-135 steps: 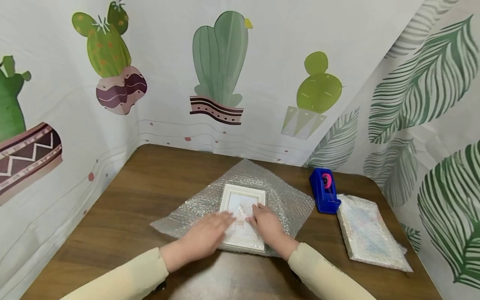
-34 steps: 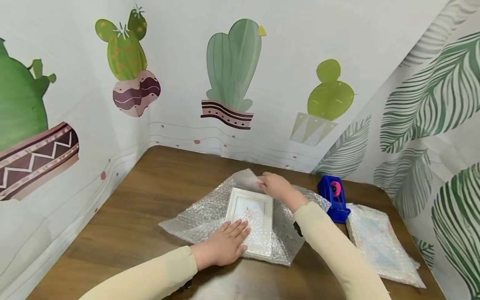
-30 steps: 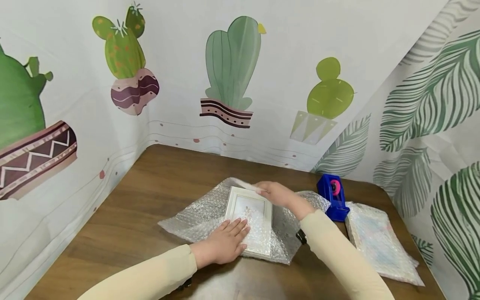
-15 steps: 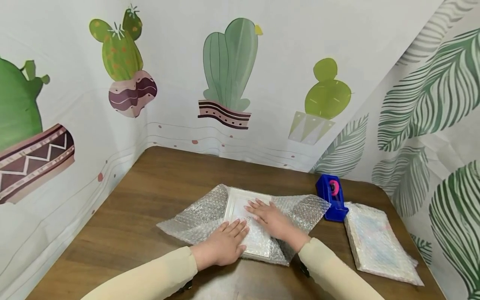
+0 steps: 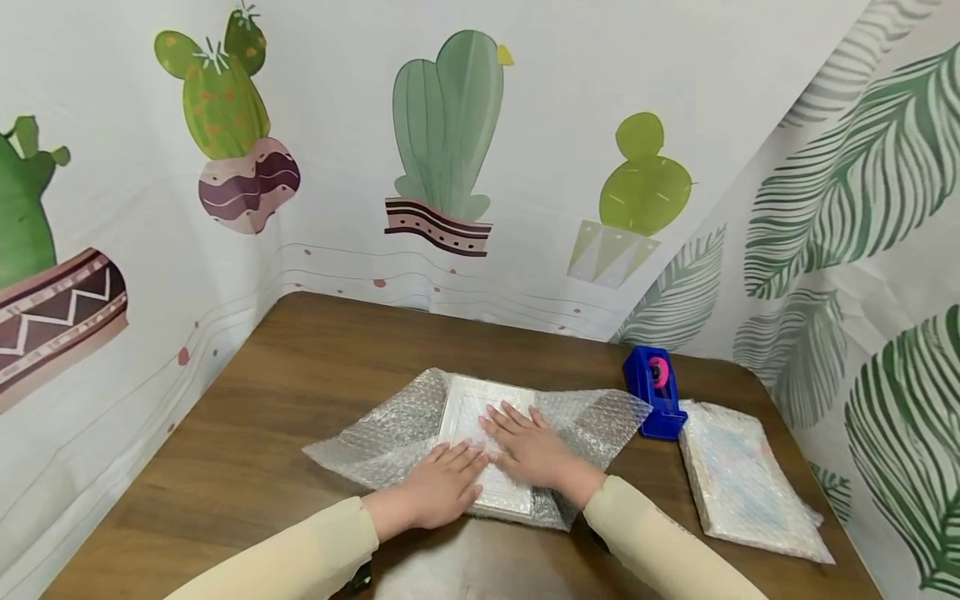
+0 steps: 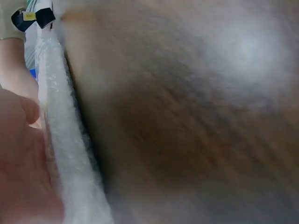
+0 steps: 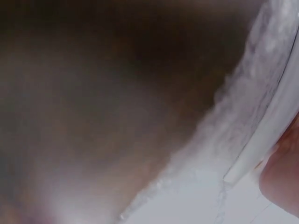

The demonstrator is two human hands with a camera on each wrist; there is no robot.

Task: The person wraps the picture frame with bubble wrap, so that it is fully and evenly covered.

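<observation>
A white picture frame [image 5: 457,417] lies face up on a sheet of bubble wrap [image 5: 408,421]. The wrap's near and far corners are folded over the frame, while its left and right corners spread out flat. My left hand [image 5: 438,487] rests with extended fingers on the lower left of the wrapped frame. My right hand [image 5: 536,450] lies flat over its middle right, fingers spread, pressing the folded wrap. In the left wrist view, the wrapped edge [image 6: 70,130] runs beside the palm. The right wrist view shows the bubble wrap [image 7: 247,102] along the frame's side.
A blue tape dispenser [image 5: 654,396] with a pink core stands at the right, touching or very near the wrap's right corner. Beside it lies another package [image 5: 742,479] in bubble wrap. The wooden table [image 5: 247,433] meets a cactus-patterned cloth backdrop [image 5: 337,167] behind.
The right hand has pulled the far corner of the bubble wrap toward the person and over the frame, then let go and flattened onto it. The left hand stays on the frame's lower left.
</observation>
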